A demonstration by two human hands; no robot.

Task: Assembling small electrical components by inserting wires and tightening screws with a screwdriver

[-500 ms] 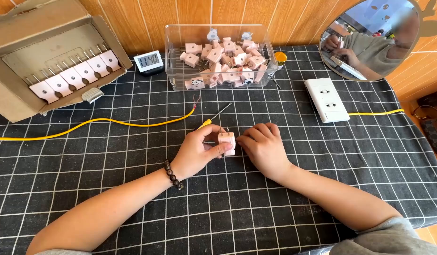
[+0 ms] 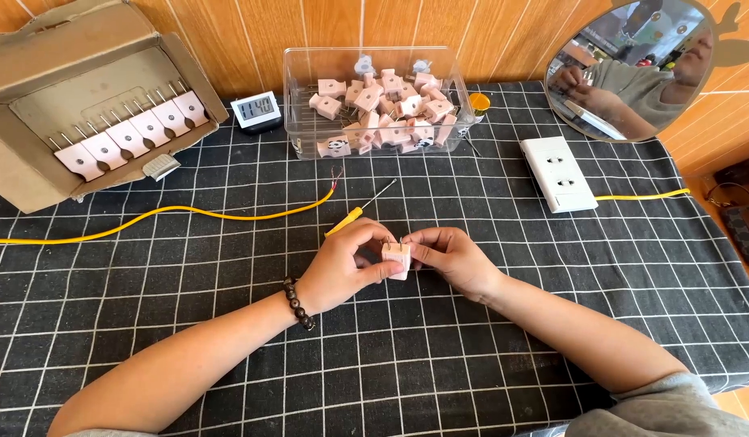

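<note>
Both hands meet over the middle of the desk (image 2: 552, 324): the left hand (image 2: 342, 271) and right hand (image 2: 447, 259) each have their grip pinched on one small pink plug block (image 2: 397, 259), held just above the cloth. Its thin metal prongs could likely bend or slip under finger pressure. A yellow-handled screwdriver (image 2: 354, 218) lies at 11 o'clock, close enough to be knocked.

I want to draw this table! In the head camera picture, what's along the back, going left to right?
Cardboard box → small clock → clear tub of pink plugs → white wall socket → round mirror.
</note>
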